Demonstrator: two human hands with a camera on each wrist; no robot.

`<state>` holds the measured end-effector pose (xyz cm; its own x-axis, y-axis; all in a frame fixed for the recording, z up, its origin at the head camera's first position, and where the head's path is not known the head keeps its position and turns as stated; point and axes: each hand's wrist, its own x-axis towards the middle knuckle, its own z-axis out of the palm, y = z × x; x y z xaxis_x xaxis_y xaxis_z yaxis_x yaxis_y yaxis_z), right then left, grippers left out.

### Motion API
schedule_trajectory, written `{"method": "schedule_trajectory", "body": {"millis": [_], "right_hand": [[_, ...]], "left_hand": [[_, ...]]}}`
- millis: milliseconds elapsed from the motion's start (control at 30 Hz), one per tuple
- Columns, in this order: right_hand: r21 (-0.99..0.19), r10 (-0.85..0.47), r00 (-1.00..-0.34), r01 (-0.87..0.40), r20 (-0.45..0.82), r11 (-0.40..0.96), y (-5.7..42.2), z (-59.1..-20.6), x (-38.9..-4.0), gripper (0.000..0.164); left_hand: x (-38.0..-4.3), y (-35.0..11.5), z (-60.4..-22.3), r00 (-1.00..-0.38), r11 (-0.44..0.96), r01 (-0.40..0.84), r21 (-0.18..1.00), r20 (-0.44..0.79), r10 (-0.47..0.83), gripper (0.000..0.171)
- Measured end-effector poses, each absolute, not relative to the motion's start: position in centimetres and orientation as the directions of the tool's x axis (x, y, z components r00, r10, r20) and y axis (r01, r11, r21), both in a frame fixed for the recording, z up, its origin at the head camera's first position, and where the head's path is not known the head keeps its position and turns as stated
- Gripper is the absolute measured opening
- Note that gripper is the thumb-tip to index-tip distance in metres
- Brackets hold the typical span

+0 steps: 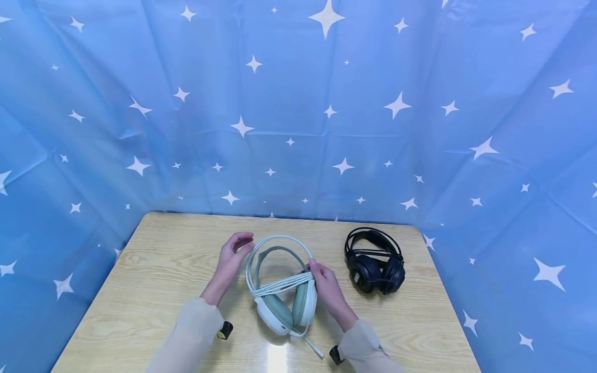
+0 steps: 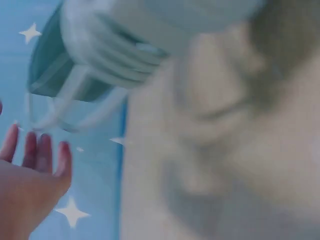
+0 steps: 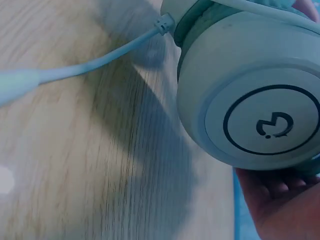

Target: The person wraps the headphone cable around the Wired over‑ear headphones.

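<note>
A pair of white and green headphones point(image 1: 305, 303) is held up over the wooden table, its pale cable point(image 1: 284, 285) wound in several turns across the headband. My right hand point(image 1: 328, 290) grips the headphones at the right side, where the headband meets the wound cable. In the right wrist view an earcup point(image 3: 270, 117) with a dark ring and logo fills the right half, and the right hand point(image 3: 282, 205) is partly hidden behind it. My left hand point(image 1: 234, 259) is beside the headband's left side, fingers loosely bent and holding nothing; the left wrist view shows these fingertips point(image 2: 45, 147) apart from the headband.
Black headphones point(image 1: 375, 264) lie on the wooden table point(image 1: 154, 269) to the right of my right hand. A short cable end with a plug point(image 1: 314, 348) hangs from the white headphones. A blue star-patterned curtain point(image 1: 289, 171) stands behind the table and along both sides.
</note>
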<state>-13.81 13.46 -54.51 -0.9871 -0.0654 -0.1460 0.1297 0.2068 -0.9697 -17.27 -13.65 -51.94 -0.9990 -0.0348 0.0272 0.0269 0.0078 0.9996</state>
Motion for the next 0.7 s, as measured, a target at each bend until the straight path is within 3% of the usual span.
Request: {"method": "schedule_trajectory", "body": {"millis": [200, 433, 700], "right_hand": [[-0.954, 0.021, -0.986, 0.168, -0.168, 0.249, 13.4, -55.6, -15.6, 0.059], [-0.937, 0.157, -0.946, 0.308, -0.283, 0.168, 13.5, -57.0, -18.3, 0.067], [-0.900, 0.166, -0.903, 0.418, -0.397, 0.121, 13.6, -57.9, -20.4, 0.064]], "left_hand": [[-15.4, -15.2, -54.6, -0.974, -0.032, 0.015, 0.999, 0.007, -0.225, 0.028], [-13.5, -16.5, -56.1, -0.966, -0.040, -0.036, 0.999, -0.045, -0.255, 0.028], [-12.1, -16.7, -57.4, -0.960, 0.012, -0.068, 0.998, -0.062, -0.271, 0.024]]}}
